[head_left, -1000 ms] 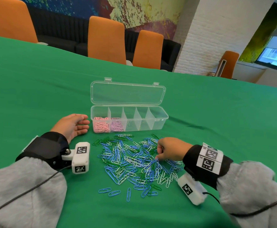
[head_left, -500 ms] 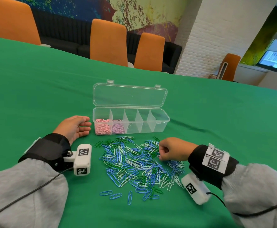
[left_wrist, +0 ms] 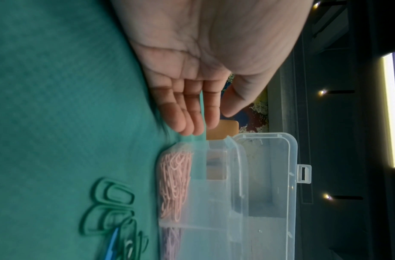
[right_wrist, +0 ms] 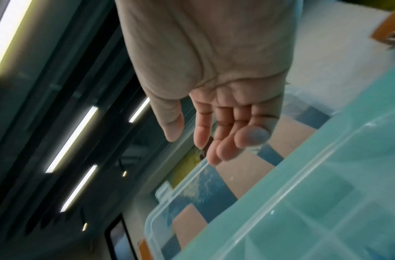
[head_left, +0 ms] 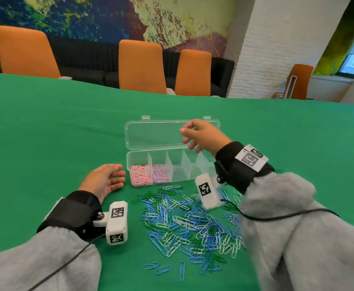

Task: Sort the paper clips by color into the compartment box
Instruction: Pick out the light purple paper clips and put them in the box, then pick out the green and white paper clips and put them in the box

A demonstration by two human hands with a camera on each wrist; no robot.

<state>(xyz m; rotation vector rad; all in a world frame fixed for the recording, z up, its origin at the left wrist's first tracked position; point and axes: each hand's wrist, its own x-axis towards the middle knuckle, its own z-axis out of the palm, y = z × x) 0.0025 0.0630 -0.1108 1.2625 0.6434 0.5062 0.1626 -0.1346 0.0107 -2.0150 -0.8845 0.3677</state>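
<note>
A clear compartment box [head_left: 190, 175] stands open on the green table, its lid [head_left: 151, 133] tipped back. Pink clips [head_left: 140, 177] fill the leftmost compartment and lilac clips [head_left: 161, 175] the one beside it; the others look empty. A pile of blue, green and white clips [head_left: 188, 223] lies in front. My right hand [head_left: 187, 138] hovers over the box's right half, fingers loosely spread; the right wrist view shows its palm [right_wrist: 214, 79] bare above the box [right_wrist: 303, 211]. My left hand [head_left: 120, 175] rests on the table just left of the box [left_wrist: 258, 193], fingers straight, holding nothing.
Three blue clips [head_left: 163, 268] lie apart at the pile's near edge. Green clips [left_wrist: 112, 195] lie close to the box's left front corner. Orange chairs [head_left: 140, 66] stand beyond the table's far edge. Green cloth [head_left: 46, 133] stretches wide to the left and right.
My right hand has lifted off the clip pile and moved forward and up over the box, its fingers uncurling. The left hand has stayed beside the box.
</note>
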